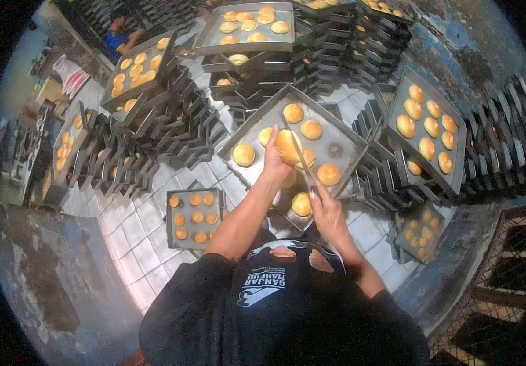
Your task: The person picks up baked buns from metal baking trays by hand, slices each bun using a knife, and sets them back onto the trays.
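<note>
Over a metal tray point(351, 133) of golden buns, my left hand point(275, 160) is closed round one bun point(287, 146), raised off the tray. My right hand point(329, 213) grips a long knife point(302, 160) by its handle. The blade runs up along the right side of the held bun; whether it cuts in cannot be made out. Other buns lie around on the same tray, one point(293, 112) near its top corner and another point(302, 204) beside my right hand.
Stacked trays of buns stand left point(116, 100), ahead point(205, 41) and right point(397, 131). Smaller-looking trays sit low at left point(170, 235) and right point(435, 244). A person in blue point(116, 41) is at the upper left. White tiles point(147, 226) cover the floor.
</note>
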